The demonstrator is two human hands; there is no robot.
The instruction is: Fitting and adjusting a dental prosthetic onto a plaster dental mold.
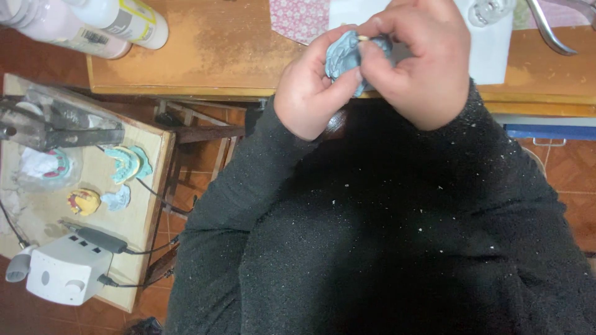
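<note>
While raised over the near edge of the wooden workbench point(205, 59), both hands meet around one grey-blue dental cast point(345, 57). Left hand point(310, 93) curled under and behind the cast, thumb pressed up against its lower side. Right hand point(422, 68) closed over the cast from the other side, fingertips pinching a thin pale stick point(363, 39) against its top. Cast held between the two hands, clear of the bench, in front of a dark speckled sweater point(397, 236).

Behind the hands on the bench: a pink patterned cloth point(299, 18) and a white sheet point(490, 56). Two plastic bottles point(87, 25) lying at the bench's far left corner. Lower left, on a separate pale board point(146, 211): teal dental moulds point(128, 163), a yellow cast point(84, 201), a small blue-grey cast point(117, 198), and a white motor unit point(65, 270) with a grey handpiece point(99, 239) resting just above it.
</note>
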